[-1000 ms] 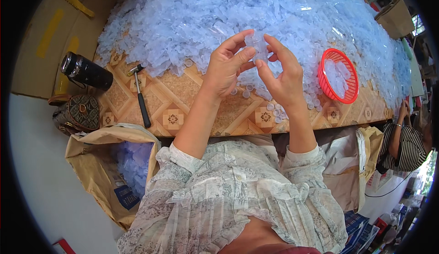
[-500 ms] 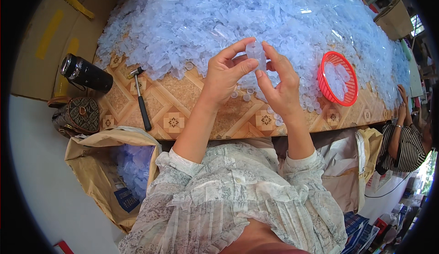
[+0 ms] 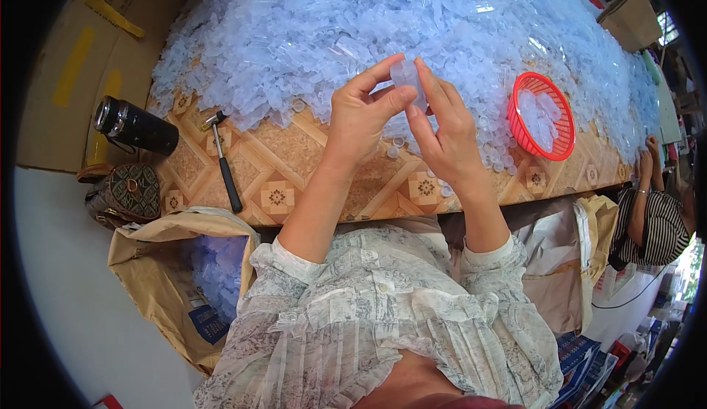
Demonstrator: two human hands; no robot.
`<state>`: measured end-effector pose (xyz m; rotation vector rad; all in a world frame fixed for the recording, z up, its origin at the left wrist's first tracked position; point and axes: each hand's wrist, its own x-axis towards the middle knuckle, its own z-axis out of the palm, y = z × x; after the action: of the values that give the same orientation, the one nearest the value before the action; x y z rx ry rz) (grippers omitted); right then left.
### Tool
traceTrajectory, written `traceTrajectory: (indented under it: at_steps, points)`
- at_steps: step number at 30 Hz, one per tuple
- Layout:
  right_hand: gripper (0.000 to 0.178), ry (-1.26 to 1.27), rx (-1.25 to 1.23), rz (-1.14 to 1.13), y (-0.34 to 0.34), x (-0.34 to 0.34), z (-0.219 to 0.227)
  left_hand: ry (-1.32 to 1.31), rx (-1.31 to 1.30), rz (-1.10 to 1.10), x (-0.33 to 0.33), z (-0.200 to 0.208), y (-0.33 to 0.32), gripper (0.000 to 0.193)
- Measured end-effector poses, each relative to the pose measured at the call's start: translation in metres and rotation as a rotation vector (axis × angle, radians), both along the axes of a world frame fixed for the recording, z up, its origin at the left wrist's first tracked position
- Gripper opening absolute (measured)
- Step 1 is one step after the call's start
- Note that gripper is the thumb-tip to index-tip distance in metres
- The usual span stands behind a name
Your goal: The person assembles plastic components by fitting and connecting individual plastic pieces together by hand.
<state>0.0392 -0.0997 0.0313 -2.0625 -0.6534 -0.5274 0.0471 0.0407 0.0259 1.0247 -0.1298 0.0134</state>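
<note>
I have raised both hands a little; left hand (image 3: 362,111) and right hand (image 3: 444,131) together pinch one clear plastic piece (image 3: 407,78), above the pile (image 3: 353,26), red basket (image 3: 541,116) to the right.

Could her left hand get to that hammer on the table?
Probably yes. The hammer lies on bare tabletop left of the left hand, nothing between them, but that hand, with the right hand, pinches a clear plastic piece.

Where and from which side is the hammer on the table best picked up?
Probably by the dark handle, near its middle, coming from above. The hammer lies flat on the patterned table, handle toward the person and metal head at the edge of the pile of clear plastic pieces. The left hand is nearer, but both hands are holding a plastic piece.
</note>
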Motion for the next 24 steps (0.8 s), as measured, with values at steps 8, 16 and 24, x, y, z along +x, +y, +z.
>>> traceTrajectory:
  at_steps: [8, 16, 24]
  points:
    - [0.046, -0.075, -0.104, -0.188, 0.005, 0.005, -0.012, 0.24, -0.107, -0.099, 0.0, -0.002, 0.001, 0.041]
    - [0.041, 0.248, 0.001, -0.036, 0.001, -0.003, 0.005, -0.014, 0.028, -0.185, 0.011, -0.015, 0.017, 0.045]
    - [0.043, -0.129, -0.133, -0.207, 0.007, 0.006, -0.01, 0.058, -0.095, -0.118, 0.003, -0.009, 0.002, 0.051]
